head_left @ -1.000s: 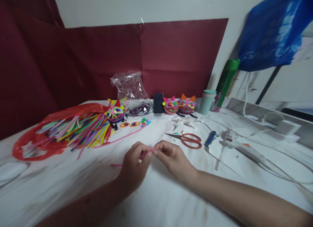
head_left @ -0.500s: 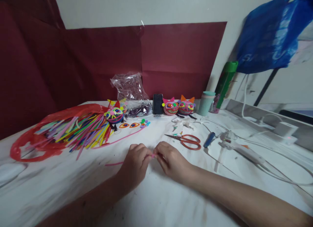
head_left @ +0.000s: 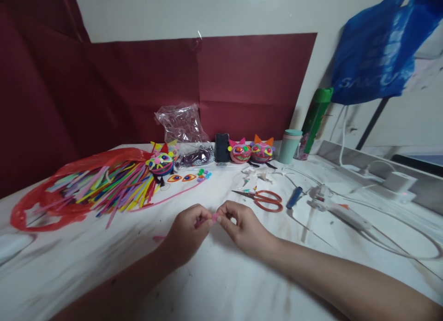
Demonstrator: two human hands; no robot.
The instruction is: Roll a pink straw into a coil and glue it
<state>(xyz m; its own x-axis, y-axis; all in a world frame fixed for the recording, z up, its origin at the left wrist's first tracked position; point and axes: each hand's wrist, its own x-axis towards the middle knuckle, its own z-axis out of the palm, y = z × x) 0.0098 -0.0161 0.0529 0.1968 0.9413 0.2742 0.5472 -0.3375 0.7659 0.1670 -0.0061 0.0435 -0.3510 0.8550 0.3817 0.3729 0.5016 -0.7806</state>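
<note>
Between my two hands is a pink pipe cleaner (head_left: 215,216), its end curled into a small loop or coil. My left hand (head_left: 189,229) pinches it, and its tail sticks out to the left behind the wrist. My right hand (head_left: 241,225) grips the curled end between thumb and fingertips. Beyond my hands, another pink pipe cleaner (head_left: 169,199) lies on the white table. Two orange-rimmed eye shapes (head_left: 188,177) rest near several small green, blue and purple beads or pieces (head_left: 204,175).
Pipe cleaners (head_left: 114,187) spill from a red plastic bag (head_left: 48,215). Decorated cat-like balls (head_left: 262,152) stand at the back by a phone (head_left: 222,147) and a cup (head_left: 290,146). To the right lie orange-handled scissors (head_left: 268,199), a blue tool (head_left: 294,197) and a corded glue gun (head_left: 342,214).
The curled end has grown slightly larger between my fingertips. The tail left of my left hand shows shorter. My fingers have shifted a little, and the view has moved slightly.
</note>
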